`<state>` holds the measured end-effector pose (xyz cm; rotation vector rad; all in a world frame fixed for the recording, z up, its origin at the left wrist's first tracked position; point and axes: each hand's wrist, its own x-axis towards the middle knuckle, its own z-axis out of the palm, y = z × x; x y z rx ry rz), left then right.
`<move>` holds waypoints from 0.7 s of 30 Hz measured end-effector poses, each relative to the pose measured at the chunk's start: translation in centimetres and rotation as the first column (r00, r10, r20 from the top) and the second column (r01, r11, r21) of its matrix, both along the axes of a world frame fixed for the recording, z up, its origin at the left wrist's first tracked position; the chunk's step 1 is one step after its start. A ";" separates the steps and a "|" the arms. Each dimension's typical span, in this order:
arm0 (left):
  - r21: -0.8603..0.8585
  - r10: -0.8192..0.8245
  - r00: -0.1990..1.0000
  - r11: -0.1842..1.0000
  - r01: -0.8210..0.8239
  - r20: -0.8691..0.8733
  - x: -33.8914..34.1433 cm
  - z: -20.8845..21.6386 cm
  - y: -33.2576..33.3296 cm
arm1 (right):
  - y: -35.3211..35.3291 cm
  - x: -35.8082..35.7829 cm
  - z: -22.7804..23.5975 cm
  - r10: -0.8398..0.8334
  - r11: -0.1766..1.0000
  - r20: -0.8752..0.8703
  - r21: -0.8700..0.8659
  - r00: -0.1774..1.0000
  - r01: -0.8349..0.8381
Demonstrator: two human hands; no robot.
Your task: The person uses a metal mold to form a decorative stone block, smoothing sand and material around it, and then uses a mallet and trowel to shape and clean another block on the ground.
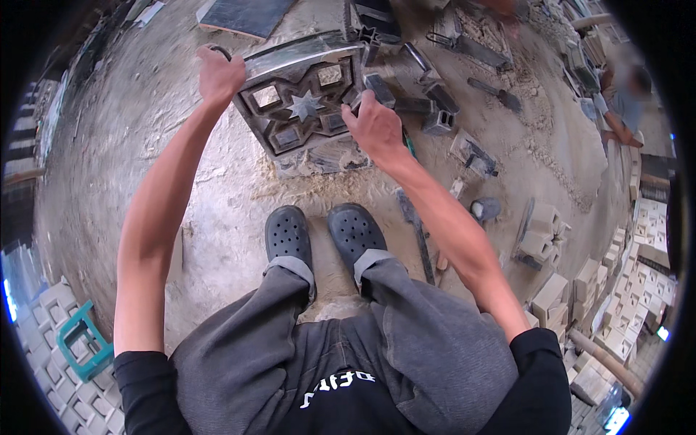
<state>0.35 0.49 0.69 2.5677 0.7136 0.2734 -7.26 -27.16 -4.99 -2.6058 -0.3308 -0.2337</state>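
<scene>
A dark metal block mould (324, 116) with a star-shaped centre and angular openings stands tilted before my feet. My left hand (221, 75) is closed round a handle at its upper left corner. At the mould's right side my right hand (375, 127) is closed on its edge or a handle there; the fingers hide which. Beneath the mould's near edge lies a dusty slab (322, 159) with pale powder around it.
Right of the mould lie several metal mould parts (438, 119), a trowel (500, 94) and a long-handled tool (420, 243). Pale cast blocks (545, 235) stand at the right. A green stool (85, 341) is at lower left. Another person (623, 105) crouches at far right.
</scene>
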 end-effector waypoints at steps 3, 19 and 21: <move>-0.006 0.026 0.998 1.000 -0.026 -0.053 0.3 0.1 0.0 | 0.0 0.0 -0.3 0.012 1.000 -0.020 0.012 1.000 -0.012; -0.020 -0.007 0.999 1.000 0.006 -0.051 0.7 -0.1 1.5 | 0.8 2.9 -1.3 0.024 0.997 0.019 -0.080 1.000 -0.022; -0.028 -0.009 0.998 1.000 0.007 -0.057 0.3 0.0 1.0 | 0.4 2.8 -1.7 0.026 0.997 0.006 -0.075 1.000 -0.026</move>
